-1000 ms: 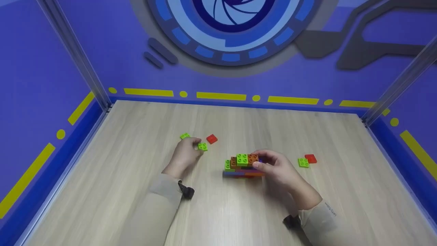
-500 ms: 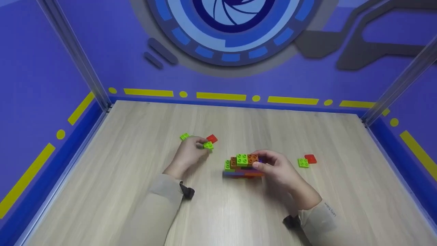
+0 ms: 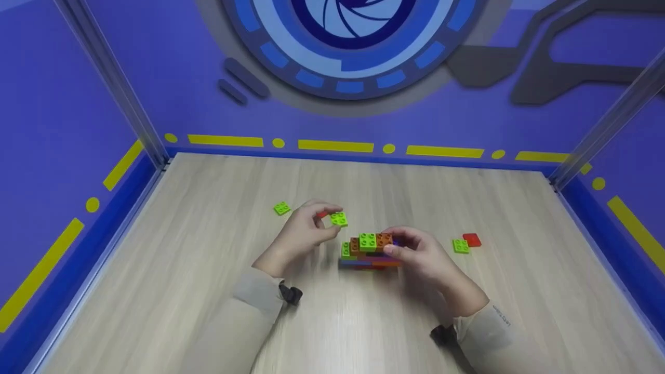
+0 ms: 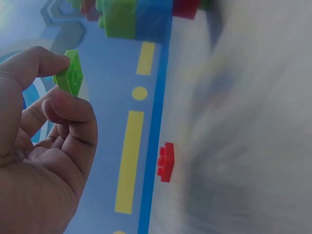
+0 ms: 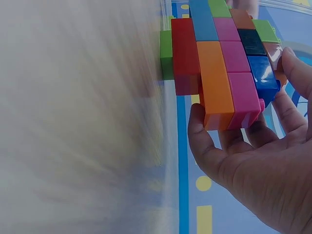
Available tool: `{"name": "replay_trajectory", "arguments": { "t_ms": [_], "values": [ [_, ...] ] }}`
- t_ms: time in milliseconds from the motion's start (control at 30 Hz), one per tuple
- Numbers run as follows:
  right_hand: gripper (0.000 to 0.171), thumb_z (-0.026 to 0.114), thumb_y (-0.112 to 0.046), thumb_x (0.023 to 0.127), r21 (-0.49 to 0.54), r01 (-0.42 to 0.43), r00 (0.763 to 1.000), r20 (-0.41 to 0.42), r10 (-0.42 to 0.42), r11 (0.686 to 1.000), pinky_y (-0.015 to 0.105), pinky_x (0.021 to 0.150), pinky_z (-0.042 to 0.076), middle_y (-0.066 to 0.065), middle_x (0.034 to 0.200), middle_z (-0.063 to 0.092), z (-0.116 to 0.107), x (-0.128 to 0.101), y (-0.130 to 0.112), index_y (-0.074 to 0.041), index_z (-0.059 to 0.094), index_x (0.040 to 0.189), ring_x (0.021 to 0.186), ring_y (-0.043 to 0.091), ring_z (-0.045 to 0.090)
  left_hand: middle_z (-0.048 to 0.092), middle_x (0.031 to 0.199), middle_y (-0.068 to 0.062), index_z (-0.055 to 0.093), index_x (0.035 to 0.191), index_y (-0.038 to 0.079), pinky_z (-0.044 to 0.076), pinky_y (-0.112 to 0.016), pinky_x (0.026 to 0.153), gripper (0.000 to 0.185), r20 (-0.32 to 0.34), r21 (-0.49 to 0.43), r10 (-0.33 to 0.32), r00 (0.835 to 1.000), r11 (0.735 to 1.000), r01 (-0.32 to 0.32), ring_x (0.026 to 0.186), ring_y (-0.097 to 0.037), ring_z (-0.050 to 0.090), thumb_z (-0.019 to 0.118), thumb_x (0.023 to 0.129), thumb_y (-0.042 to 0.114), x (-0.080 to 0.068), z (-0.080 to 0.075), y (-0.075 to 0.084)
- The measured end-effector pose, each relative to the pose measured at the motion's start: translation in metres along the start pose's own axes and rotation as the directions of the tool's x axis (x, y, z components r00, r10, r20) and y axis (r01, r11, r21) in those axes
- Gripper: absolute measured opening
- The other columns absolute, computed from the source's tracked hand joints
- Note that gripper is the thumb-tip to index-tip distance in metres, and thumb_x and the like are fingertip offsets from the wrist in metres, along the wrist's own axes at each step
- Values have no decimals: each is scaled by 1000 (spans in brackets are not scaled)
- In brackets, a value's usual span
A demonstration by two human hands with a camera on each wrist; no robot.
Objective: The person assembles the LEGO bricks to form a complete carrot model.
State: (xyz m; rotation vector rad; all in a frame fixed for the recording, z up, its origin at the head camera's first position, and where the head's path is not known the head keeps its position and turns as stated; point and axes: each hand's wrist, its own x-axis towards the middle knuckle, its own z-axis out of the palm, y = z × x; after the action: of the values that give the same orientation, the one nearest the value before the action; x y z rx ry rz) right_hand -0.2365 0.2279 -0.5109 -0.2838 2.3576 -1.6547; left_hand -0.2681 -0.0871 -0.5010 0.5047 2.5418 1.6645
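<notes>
Between thumb and forefinger, my left hand (image 3: 304, 234) pinches a thin lime-green toy brick (image 3: 338, 219) with four studs, lifted off the table just left of and behind the block build. In the left wrist view the same green brick (image 4: 72, 73) shows tilted at the fingertips. My right hand (image 3: 423, 254) grips the right end of a stacked block build (image 3: 369, 254). Seen from the right wrist, the block build (image 5: 214, 58) has red, orange, pink, blue, black, brown and green bricks in layers, with fingers curled round its end.
A flat green brick (image 3: 282, 208) lies at the left on the wooden table (image 3: 218, 208). A red brick (image 3: 322, 214) sits partly hidden behind my left hand. Off to the right, a green brick (image 3: 460, 246) lies against a red one (image 3: 472, 239). Blue-purple walls (image 3: 332, 124) enclose the table.
My left hand has picked the thin green brick off the table and carried it rightward toward the block build. The right hand and the build stay nearly still.
</notes>
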Motion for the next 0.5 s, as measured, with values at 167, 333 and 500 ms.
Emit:
{"name": "replay_trajectory", "arguments": {
  "t_ms": [167, 333, 500],
  "values": [
    [48, 80, -31, 107, -16, 0, 1000, -4, 0, 1000, 19, 108, 54, 13, 147, 70, 0, 1, 0, -7, 69, 148, 135, 24, 64, 70, 140, -3, 79, 140, 17, 47, -21, 69, 39, 39, 15, 56, 998, 998, -56, 84, -12, 55, 81, 101, 16, -3, 4, 9],
    [51, 80, -36, 107, -24, -6, 1000, 7, 7, 1000, 21, 110, 53, 11, 149, 70, -1, 0, -1, -9, 69, 149, 138, 26, 63, 70, 137, -1, 80, 138, 18, 49, -23, 74, 38, 76, 30, 84, 994, 996, -86, 88, -12, 57, 82, 100, 17, -5, 9, 15],
    [50, 80, -34, 108, -20, 12, 1000, 19, -12, 1000, 19, 108, 53, 13, 148, 70, -2, 0, 0, -8, 69, 149, 136, 26, 63, 70, 138, 1, 81, 135, 19, 48, -25, 77, 36, 115, 25, 108, 987, 993, -111, 86, -12, 55, 82, 99, 18, -8, 15, 21]
  ]
}}
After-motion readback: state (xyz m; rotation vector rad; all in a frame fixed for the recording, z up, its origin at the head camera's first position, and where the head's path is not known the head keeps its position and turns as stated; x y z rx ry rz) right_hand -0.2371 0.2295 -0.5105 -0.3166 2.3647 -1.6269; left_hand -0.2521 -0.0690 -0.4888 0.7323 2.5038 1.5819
